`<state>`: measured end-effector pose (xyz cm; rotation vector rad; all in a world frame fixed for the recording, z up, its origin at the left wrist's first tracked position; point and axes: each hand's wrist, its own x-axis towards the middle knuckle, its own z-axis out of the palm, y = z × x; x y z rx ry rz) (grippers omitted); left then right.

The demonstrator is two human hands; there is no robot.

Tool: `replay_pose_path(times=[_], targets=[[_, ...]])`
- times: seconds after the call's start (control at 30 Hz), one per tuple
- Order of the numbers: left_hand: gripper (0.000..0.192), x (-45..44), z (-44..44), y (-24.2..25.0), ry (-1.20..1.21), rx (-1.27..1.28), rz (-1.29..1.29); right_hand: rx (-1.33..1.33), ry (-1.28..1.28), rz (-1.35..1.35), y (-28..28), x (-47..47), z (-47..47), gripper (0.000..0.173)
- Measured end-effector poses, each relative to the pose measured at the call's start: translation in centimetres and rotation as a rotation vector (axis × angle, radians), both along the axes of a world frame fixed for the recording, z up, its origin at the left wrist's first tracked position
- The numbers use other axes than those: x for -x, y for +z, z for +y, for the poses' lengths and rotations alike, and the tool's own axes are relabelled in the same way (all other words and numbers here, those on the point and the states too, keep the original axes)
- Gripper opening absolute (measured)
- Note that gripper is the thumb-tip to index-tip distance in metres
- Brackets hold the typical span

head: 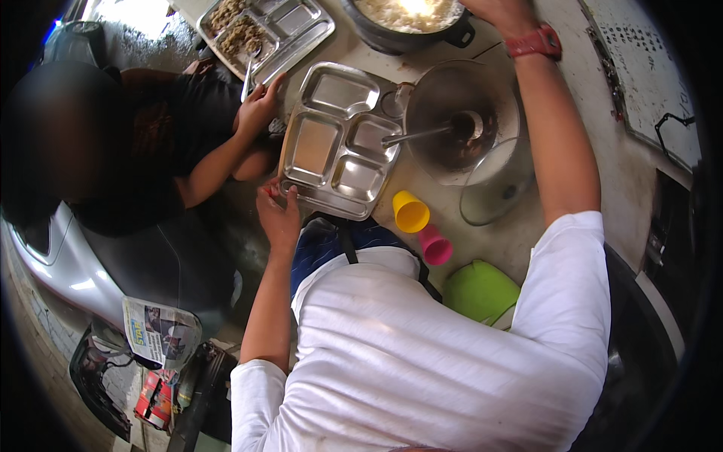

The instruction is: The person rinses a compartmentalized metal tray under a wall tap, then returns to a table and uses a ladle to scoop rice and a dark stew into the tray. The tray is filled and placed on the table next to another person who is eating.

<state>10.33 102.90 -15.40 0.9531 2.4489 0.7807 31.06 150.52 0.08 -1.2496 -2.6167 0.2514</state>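
Note:
My left hand [278, 214] grips the lower left corner of a steel compartment tray [349, 192], whose compartments hold no food. At the top, my right hand [500, 11] is at the rim of a dark pot [384, 42] of cooked rice [409, 12]; its fingers are cut off by the picture's edge, so its hold cannot be told. Beside the tray stands a wide metal wok [423, 73] with dark food remains and a ladle [418, 135], its handle over the tray's edge. A glass lid [488, 195] leans against the wok.
Another person's hand [260, 107] is at a second compartment tray [316, 34] with food and a spoon [247, 73]. A yellow cup [410, 212], a pink cup [435, 246] and a green plastic item [477, 291] lie near my body. A motorcycle seat [164, 265] is at left.

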Motion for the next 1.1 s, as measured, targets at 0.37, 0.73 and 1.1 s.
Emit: replay_pose_path(times=[0.37,0.73,1.1], targets=[[0.027,2.7,-4.3,-4.9,0.255,0.126,-0.231,0.347,0.134,0.035,-7.1,5.6,-21.8,0.018],[0.033,4.3,-7.1,-6.5,0.067,0.077,-0.478,0.264,0.130,0.190,-14.4,7.6,-34.2,0.015],[0.031,8.2,-13.7,-4.5,0.302,0.073,-0.904,0.420,-0.237,0.343,-0.8,3.2,-23.8,0.020]])
